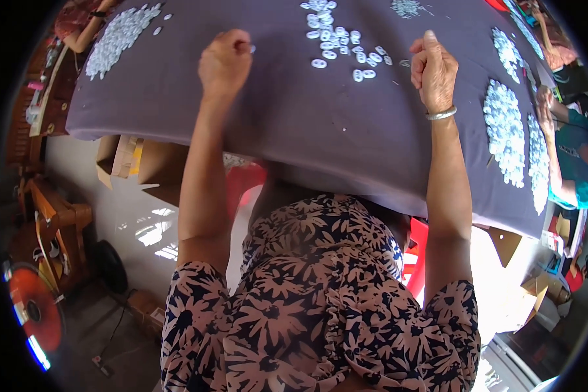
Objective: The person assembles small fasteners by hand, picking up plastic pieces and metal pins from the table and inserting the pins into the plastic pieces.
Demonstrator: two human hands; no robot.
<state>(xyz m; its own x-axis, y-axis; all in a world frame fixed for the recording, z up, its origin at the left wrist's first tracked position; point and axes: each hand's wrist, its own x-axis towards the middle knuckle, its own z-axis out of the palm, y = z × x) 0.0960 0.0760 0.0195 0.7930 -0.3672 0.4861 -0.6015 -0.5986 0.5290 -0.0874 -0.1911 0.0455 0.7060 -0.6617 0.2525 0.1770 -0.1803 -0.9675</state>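
Observation:
My left hand [226, 65] is closed above the dark tablecloth, and a small white piece [253, 49] shows at its fingertips; most of that piece is hidden. Farther right, my right hand [436, 72] has its fingers curled in and its thumb pointing away from me; anything inside is hidden. Between the hands, toward the far side, lies a loose scatter of small white oval pieces [319, 63] with dark openings. A few thin, small metal-looking bits [405, 63] lie just left of my right hand. Beyond them sits a small greenish-grey heap of thin pieces [408, 8].
A large pile of white pieces [121, 39] lies far left, and more piles [504, 130] cover the right side. Other people's arms [547, 130] rest at the table's right and far-left edges. Cardboard boxes [160, 163] and an orange fan [38, 310] stand below the tablecloth [294, 124].

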